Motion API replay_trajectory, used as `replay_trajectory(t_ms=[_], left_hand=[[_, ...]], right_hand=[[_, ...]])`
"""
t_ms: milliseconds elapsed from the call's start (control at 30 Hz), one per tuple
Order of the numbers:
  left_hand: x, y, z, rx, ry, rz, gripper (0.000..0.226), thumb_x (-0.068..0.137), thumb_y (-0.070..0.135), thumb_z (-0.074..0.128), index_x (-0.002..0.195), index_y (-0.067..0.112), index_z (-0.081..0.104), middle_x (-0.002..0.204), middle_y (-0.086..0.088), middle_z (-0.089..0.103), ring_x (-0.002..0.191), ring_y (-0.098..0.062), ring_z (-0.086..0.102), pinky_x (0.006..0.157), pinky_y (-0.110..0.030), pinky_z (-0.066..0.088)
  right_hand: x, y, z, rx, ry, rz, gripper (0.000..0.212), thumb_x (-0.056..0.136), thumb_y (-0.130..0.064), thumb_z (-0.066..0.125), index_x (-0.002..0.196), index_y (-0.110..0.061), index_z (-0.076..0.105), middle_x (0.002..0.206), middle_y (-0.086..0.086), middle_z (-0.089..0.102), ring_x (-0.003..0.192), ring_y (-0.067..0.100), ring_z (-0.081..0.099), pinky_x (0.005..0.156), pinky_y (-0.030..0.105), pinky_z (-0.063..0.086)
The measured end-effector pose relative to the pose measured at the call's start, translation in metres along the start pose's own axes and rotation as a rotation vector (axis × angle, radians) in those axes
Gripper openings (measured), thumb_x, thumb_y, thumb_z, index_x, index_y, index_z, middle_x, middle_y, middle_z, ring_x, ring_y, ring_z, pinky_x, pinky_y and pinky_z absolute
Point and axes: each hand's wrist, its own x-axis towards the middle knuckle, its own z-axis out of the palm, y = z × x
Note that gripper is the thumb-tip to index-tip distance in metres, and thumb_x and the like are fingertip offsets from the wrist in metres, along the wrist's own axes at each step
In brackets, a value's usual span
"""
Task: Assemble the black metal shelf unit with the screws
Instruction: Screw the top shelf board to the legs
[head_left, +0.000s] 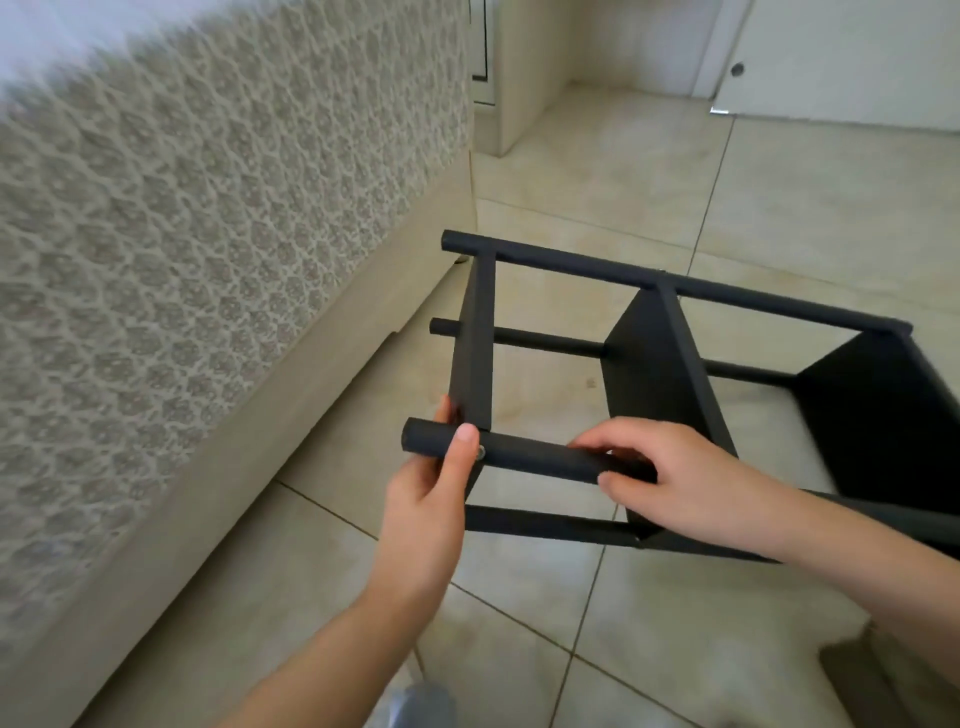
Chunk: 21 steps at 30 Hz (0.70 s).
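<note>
Black metal shelf unit (654, 364) on its side on the beige tiled floor (779, 182), just right of the patterned mattress (208, 234). Left hand (431, 499) wrapped round the near round black pole (540, 457), thumb beside the small silver screw (480, 452). Right hand (670, 478) grips the same pole, farther from the mattress.

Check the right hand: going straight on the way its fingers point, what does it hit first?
The right hand points leftward along the near pole. First in line is probably the screw at the end panel joint, the left hand just beyond. Depth is unclear.
</note>
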Motion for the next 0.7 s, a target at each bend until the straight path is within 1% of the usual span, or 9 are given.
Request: replay_trajectory(t_ms=[67,133,200,267,333,467,567,633,700], left_hand=[[0.003,0.02,0.001,-0.011,0.007,0.029,0.057,0.084,0.064,0.051,0.138,0.048,0.048,0.096,0.054,0.058,0.094,0.032,0.052,0.067,0.006,0.039],[0.004,0.042,0.003,0.01,0.006,0.06,0.054,0.09,0.059,0.054,0.141,0.04,0.052,0.094,0.053,0.059,0.09,0.034,0.051,0.067,0.003,0.04],[0.006,0.07,0.004,0.052,0.017,0.115,0.049,0.094,0.054,0.056,0.137,0.03,0.061,0.097,0.042,0.067,0.091,0.032,0.053,0.067,0.004,0.04],[0.017,0.088,0.004,0.091,0.054,0.138,0.039,0.094,0.053,0.059,0.117,0.025,0.072,0.092,0.021,0.073,0.091,0.018,0.061,0.063,0.003,0.041],[0.024,0.121,0.006,0.141,0.064,0.19,0.034,0.093,0.054,0.06,0.094,0.023,0.073,0.083,0.009,0.072,0.085,0.006,0.065,0.061,-0.006,0.042],[0.034,0.189,0.016,0.2,0.07,0.315,0.032,0.093,0.054,0.062,0.089,0.024,0.073,0.082,0.007,0.074,0.079,0.004,0.067,0.065,-0.016,0.042],[0.037,0.231,0.022,0.233,0.114,0.418,0.039,0.092,0.05,0.066,0.092,0.013,0.075,0.094,-0.01,0.075,0.091,-0.022,0.07,0.073,-0.025,0.051],[0.036,0.252,0.027,0.249,0.146,0.471,0.031,0.092,0.048,0.068,0.086,0.019,0.075,0.092,-0.012,0.076,0.089,-0.027,0.071,0.073,-0.03,0.056],[0.033,0.266,0.03,0.255,0.174,0.509,0.019,0.091,0.044,0.071,0.076,0.033,0.069,0.086,-0.006,0.076,0.085,-0.023,0.072,0.07,-0.027,0.057]], right_hand=[[-0.004,-0.01,-0.015,-0.003,0.006,-0.006,0.043,0.095,-0.017,0.059,0.109,-0.056,0.051,0.107,-0.037,0.054,0.105,-0.015,0.052,0.082,-0.002,0.039],[-0.008,-0.021,-0.027,0.014,0.027,-0.009,0.049,0.096,-0.013,0.059,0.106,-0.059,0.048,0.107,-0.032,0.058,0.107,-0.016,0.051,0.082,-0.004,0.038],[-0.012,-0.035,-0.039,0.052,0.096,-0.014,0.049,0.096,-0.01,0.058,0.109,-0.056,0.049,0.108,-0.031,0.057,0.106,-0.018,0.05,0.08,-0.005,0.038],[-0.004,-0.041,-0.041,0.07,0.159,-0.024,0.044,0.096,-0.008,0.057,0.121,-0.043,0.056,0.107,-0.032,0.054,0.102,-0.017,0.052,0.077,-0.005,0.039],[-0.002,-0.053,-0.054,0.107,0.234,-0.016,0.043,0.096,-0.007,0.057,0.132,-0.03,0.057,0.108,-0.028,0.055,0.101,-0.014,0.053,0.076,-0.003,0.04],[0.004,-0.078,-0.086,0.231,0.315,-0.048,0.043,0.096,-0.006,0.057,0.133,-0.026,0.057,0.113,-0.021,0.06,0.104,-0.011,0.055,0.072,-0.001,0.042],[0.008,-0.096,-0.101,0.297,0.358,-0.074,0.042,0.096,-0.004,0.055,0.132,-0.026,0.056,0.108,-0.026,0.059,0.095,-0.02,0.055,0.069,-0.006,0.039],[0.008,-0.104,-0.107,0.341,0.38,-0.079,0.046,0.097,-0.004,0.056,0.138,-0.024,0.052,0.111,-0.025,0.058,0.099,-0.016,0.054,0.073,-0.004,0.039],[0.007,-0.11,-0.109,0.381,0.394,-0.092,0.047,0.097,-0.005,0.057,0.139,-0.023,0.051,0.115,-0.022,0.058,0.105,-0.009,0.053,0.076,-0.001,0.04]])
